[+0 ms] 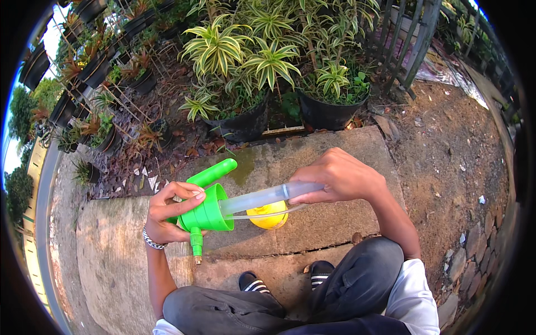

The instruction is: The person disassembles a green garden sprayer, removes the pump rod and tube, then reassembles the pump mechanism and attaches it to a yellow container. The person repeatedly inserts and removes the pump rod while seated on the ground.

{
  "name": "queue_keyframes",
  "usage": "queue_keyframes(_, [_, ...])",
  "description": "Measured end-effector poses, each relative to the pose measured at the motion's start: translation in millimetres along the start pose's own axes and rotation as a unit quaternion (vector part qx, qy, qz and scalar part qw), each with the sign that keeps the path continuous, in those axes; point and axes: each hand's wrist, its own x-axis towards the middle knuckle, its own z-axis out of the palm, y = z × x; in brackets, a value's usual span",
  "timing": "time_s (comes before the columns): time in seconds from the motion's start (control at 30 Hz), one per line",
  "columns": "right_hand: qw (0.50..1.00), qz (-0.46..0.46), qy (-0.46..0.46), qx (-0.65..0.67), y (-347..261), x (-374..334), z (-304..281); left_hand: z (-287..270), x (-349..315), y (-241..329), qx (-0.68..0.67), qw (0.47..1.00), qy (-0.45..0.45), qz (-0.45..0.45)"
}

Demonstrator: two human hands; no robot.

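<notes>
We see the bright green plastic sprayer head (204,213) clasped in our left hand (165,212), fingers over its ribbed collar, while our right hand (341,177) is closed around the far end of the cloudy translucent plastic cylinder (257,197) running out of it between our hands. Both parts look light and stiff; the cylinder's smooth wall could prove slippery, so we would judge the collar and the cylinder's body the best holds. The green rod-shaped handle (215,172), beyond our left fingers, and the brass-tipped green nozzle (196,244), on the near side of that hand, seem poorer grips. The thin clear hose (254,216) alongside the cylinder looks soft and easily kinked. Our right hand hides the cylinder's end, and we cannot make out where the hose finishes. The rounded yellow plastic vessel (268,223), below and between our hands, is partly covered by the cylinder.
</notes>
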Motion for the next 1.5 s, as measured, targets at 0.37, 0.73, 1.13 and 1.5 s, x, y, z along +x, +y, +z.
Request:
queue_keyframes(0.37, [1.000,0.009,0.011,-0.011,-5,-1,2,-1,-5,4,0.034,0.999,0.033,-0.007])
queue_keyframes(0.73, [0.999,0.010,0.009,-0.037,-14,5,6,8,8,20,-0.002,0.999,0.029,0.024])
queue_keyframes(1.13, [0.999,0.001,-0.012,-0.051,-9,3,2,-2,-4,7,0.002,1.000,0.006,-0.005])
queue_keyframes(1.5, [0.999,-0.012,0.019,-0.046,-3,-3,5,-4,-8,7,-0.011,1.000,0.024,-0.005])
